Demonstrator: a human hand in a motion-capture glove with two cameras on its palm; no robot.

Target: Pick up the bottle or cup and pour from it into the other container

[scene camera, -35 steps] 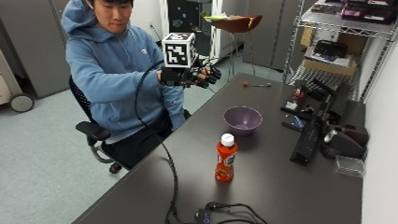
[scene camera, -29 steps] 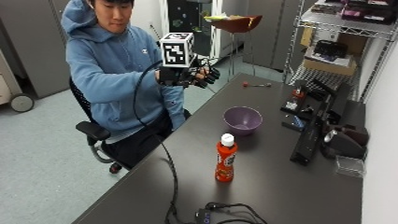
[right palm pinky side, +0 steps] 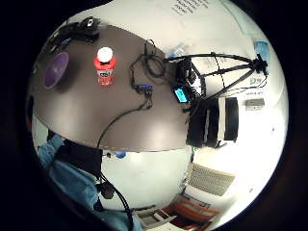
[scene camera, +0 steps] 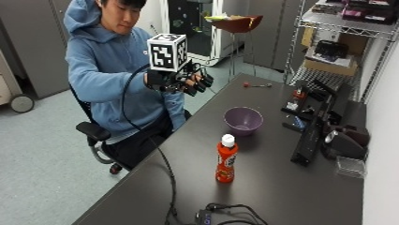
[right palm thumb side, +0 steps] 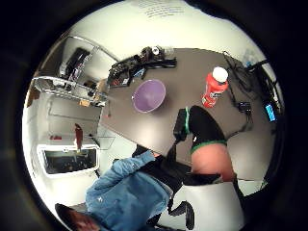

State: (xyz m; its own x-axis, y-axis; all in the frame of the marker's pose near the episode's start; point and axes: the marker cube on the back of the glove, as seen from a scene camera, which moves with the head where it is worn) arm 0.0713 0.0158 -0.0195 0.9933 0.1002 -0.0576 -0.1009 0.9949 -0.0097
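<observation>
One gloved hand (scene camera: 187, 82) hangs in the air past the desk's (scene camera: 187, 159) near edge, in front of the seated person's chest, well apart from both containers. Its fingers curl loosely and hold nothing; it touches nothing. On the desk, the bottle (scene camera: 227, 158) stands upright, its long axis vertical, white cap on top, orange body below. Near it, farther along the desk, sits the purple bowl (scene camera: 243, 120), mouth up. The palm views show bottle (right palm thumb side: 214, 87) and bowl (right palm thumb side: 149, 96) standing apart on the dark top.
</observation>
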